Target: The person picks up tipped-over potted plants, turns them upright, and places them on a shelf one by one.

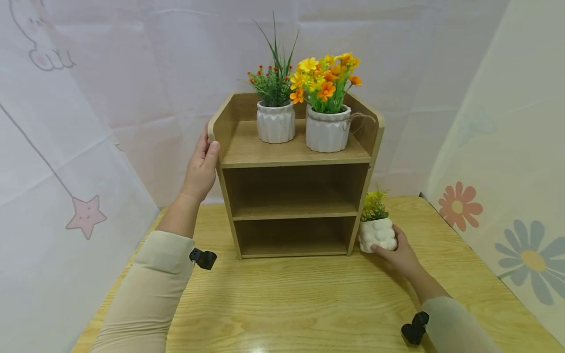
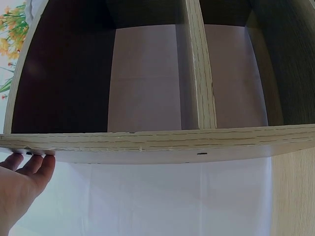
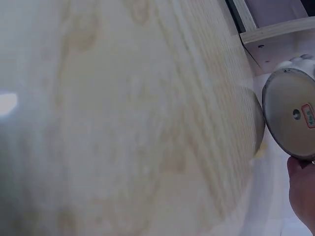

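Observation:
A wooden shelf unit (image 1: pixel 295 215) stands on the table, its two lower compartments facing me. My left hand (image 1: pixel 200 169) touches the outside of its left side panel near the top; in the left wrist view the fingertips (image 2: pixel 47 161) press against that panel. Low at the unit's right side, my right hand (image 1: pixel 401 252) grips a white bubble-textured flower pot (image 1: pixel 378 236) with yellow-green foliage, thumb at its front. The right wrist view shows the pot's round underside (image 3: pixel 288 110), with a drain hole and a small red-edged sticker, tilted up off the table.
On the unit's top shelf stand a white fluted pot (image 1: pixel 275 122) with red-berried greenery and tall grass blades, and a larger white pot (image 1: pixel 326 130) with yellow and orange flowers and twine. Patterned cloth walls (image 1: pixel 499 162) enclose the wooden table (image 1: pixel 287 304) at the back and both sides.

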{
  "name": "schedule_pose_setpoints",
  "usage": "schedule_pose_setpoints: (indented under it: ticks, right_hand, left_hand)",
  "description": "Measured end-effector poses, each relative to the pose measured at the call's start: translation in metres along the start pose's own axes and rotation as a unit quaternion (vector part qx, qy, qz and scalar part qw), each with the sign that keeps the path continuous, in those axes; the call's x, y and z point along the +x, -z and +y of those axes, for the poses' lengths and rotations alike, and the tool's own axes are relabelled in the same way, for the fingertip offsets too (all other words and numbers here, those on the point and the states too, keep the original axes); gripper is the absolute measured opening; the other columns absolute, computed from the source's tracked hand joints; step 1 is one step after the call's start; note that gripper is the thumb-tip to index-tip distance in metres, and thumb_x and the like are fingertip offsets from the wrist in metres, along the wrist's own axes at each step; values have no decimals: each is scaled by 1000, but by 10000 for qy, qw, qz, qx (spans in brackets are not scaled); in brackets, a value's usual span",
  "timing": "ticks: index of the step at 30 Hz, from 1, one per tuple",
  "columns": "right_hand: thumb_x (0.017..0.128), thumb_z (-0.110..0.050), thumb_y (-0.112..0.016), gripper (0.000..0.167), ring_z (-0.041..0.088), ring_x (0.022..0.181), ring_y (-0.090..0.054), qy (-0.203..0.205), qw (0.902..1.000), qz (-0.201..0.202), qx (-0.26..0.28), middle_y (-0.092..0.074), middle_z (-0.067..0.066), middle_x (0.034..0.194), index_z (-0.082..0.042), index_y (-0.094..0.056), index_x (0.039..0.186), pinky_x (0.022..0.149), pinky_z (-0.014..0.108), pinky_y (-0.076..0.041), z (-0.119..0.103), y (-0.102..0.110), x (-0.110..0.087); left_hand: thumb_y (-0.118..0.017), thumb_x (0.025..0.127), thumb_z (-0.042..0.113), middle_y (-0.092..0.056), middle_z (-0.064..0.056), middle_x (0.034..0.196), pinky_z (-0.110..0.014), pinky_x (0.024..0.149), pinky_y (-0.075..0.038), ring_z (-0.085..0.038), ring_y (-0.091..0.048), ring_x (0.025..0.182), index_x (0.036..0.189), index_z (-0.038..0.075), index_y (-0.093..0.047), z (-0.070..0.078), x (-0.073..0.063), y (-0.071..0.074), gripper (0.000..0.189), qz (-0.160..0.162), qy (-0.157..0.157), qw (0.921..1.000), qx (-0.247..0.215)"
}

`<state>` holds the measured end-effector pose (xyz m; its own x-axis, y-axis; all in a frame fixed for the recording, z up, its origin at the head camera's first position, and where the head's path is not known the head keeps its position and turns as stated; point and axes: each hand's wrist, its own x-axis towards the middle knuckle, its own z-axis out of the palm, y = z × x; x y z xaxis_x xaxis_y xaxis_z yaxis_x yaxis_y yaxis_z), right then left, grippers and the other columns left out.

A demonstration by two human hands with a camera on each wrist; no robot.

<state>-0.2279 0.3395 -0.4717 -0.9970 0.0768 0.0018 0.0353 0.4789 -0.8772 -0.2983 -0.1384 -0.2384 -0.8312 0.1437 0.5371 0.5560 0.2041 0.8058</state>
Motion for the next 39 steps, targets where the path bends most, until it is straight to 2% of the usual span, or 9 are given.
schedule_pose_setpoints:
  ticks: [6, 11, 19, 26, 32, 36, 39]
  right_hand:
    - [91, -39, -68, 109, 50, 142, -23, -343, 9991, -166, -188, -12, 35, 157, -1, 13, 155, 113, 63, -27, 1, 5, -5]
    - [89, -36, -71, 109, 48, 138, -29, -275, 9991, -80, -311, -21, 33, 154, 1, 8, 155, 111, 61, -30, 11, 2, -10]
    - [86, -42, -74, 112, 45, 135, -34, -321, 9976, 391, -468, -30, 30, 150, -1, 2, 156, 110, 59, -31, 18, -10, -13]
    - [84, -44, -76, 115, 52, 140, -26, -393, 9956, 277, -806, -23, 34, 154, 1, 3, 155, 112, 65, -26, 21, -11, -11]
    - [84, -45, -75, 106, 53, 134, -33, -375, 9926, 348, -1099, -32, 36, 147, 5, -9, 150, 109, 65, -29, 23, -13, -10]
    - [84, -46, -75, 106, 54, 136, -32, -296, 9925, 371, -1124, -31, 35, 149, 3, -9, 152, 109, 66, -29, 23, -13, -11]
    - [85, -43, -75, 110, 53, 139, -28, -197, 9950, 415, -883, -25, 34, 153, 0, -2, 156, 111, 66, -27, 22, -11, -12]
  left_hand:
    - [-33, 108, 28, -18, 0, 165, -37, 124, -17, -16, -20, 150, 159, 23, -10, 0, 1, 2, 57, 58, -24, 10000, -43]
    - [-33, 108, 28, -18, 0, 165, -36, 124, -17, -16, -19, 151, 159, 23, -11, -1, 0, 2, 56, 72, -25, 10000, -33]
    - [-33, 108, 27, -19, 0, 164, -35, 124, -17, -16, -20, 150, 159, 23, -12, -2, 0, 2, 55, 89, -48, 9999, -37]
    - [-32, 108, 27, -19, 0, 164, -35, 124, -17, -15, -20, 150, 159, 25, -13, -2, -1, 1, 55, 86, -16, 10000, 3]
    - [-33, 108, 27, -20, 0, 164, -34, 124, -17, -16, -20, 150, 159, 23, -13, -2, 0, 0, 55, 62, -89, 9999, -56]
    - [-33, 108, 27, -20, 0, 164, -35, 124, -17, -16, -20, 150, 159, 23, -12, -1, 0, -1, 55, 38, -72, 9999, -78]
    - [-33, 108, 27, -20, 0, 164, -34, 124, -17, -15, -21, 150, 159, 24, -12, -1, 0, -1, 55, 25, -56, 10000, -79]
